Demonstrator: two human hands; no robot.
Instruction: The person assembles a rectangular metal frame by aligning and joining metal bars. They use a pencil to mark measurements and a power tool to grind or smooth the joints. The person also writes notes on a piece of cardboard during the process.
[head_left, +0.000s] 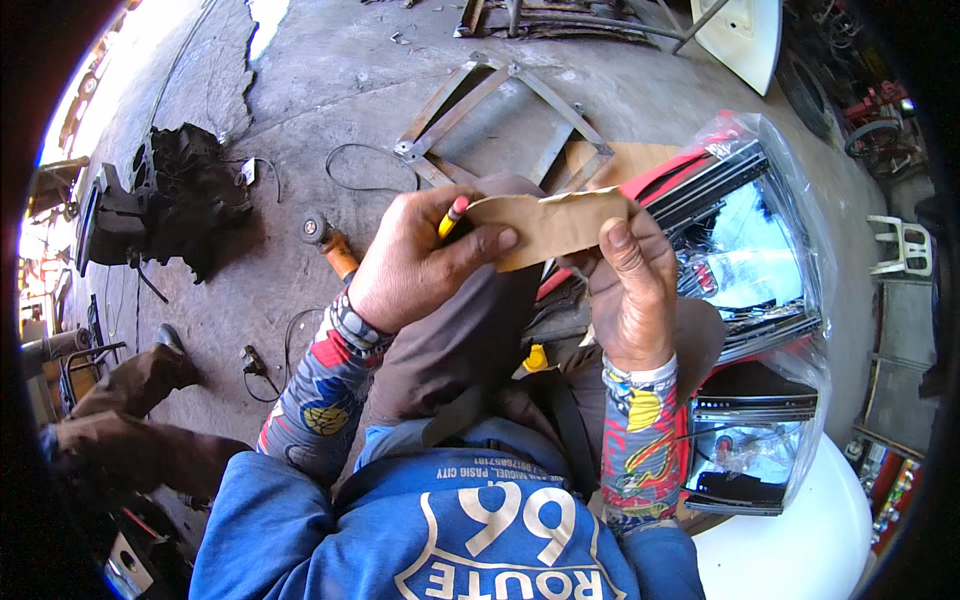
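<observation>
A strip of brown cardboard (555,228) with an uneven, torn-looking upper edge is stretched between my two hands, above my knees. My left hand (425,255) pinches its left end between thumb and fingers. A yellow pencil or marker with a red end (453,217) also sticks out of that hand. At the strip's other end, my right hand (632,275) grips it with the thumb in front and the fingers mostly hidden behind.
An orange angle grinder (335,250) lies on the concrete floor at left, short of a dark engine block (195,195). Ahead rests a metal frame (510,125). Plastic-wrapped glossy panels (750,250) stand at right, near a white rounded surface (790,540). Another person's legs (140,410) show at left.
</observation>
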